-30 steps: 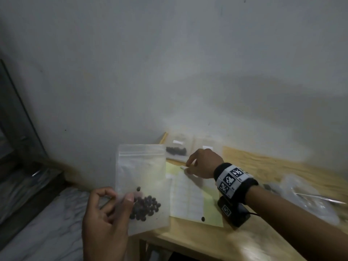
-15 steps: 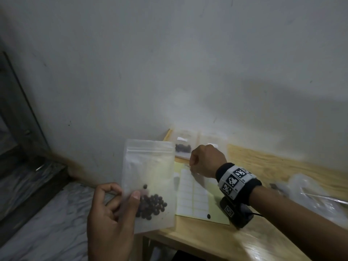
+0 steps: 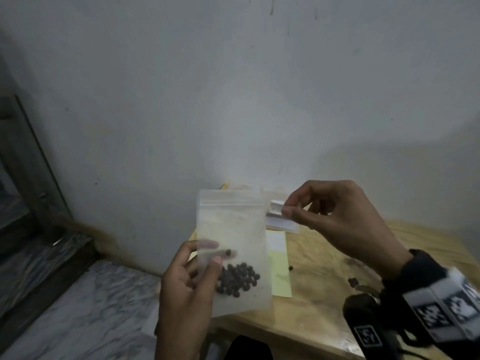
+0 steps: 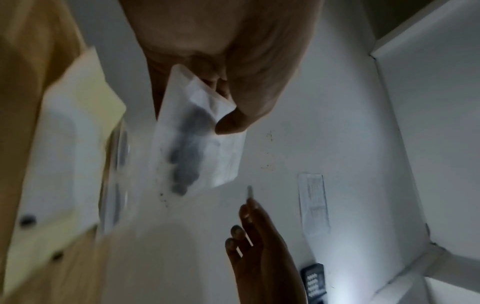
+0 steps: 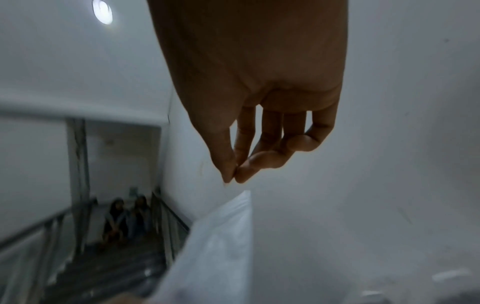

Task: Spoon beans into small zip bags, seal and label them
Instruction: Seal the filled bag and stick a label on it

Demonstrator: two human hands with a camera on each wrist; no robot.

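Note:
My left hand (image 3: pixel 213 253) holds a clear zip bag (image 3: pixel 231 229) upright above the table's left edge, thumb in front and fingers behind. Dark beans (image 3: pixel 237 280) lie at the bag's bottom; its zip strip looks pressed flat. Just right of the bag's top, my right hand (image 3: pixel 288 206) pinches a small white label (image 3: pixel 275 205) between thumb and forefinger. The left wrist view shows the bag (image 4: pixel 200 144) under my thumb and the label (image 4: pixel 249 191) edge-on. In the right wrist view the fingertips (image 5: pixel 228 174) press together above the bag's edge (image 5: pixel 221 236). The yellow label sheet (image 3: pixel 279 271) lies on the table.
The wooden table (image 3: pixel 324 294) stands against a white wall. Another labelled bag (image 3: pixel 281 224) lies at the back, and loose beans (image 3: pixel 352 281) dot the wood. A marble floor (image 3: pixel 78 307) and dark railing (image 3: pixel 39 165) are left. Two people (image 5: pixel 124 216) sit on stairs below.
My right hand has lifted off the label sheet with a label pinched in it and come up beside the bag's top. The left hand still holds the bag.

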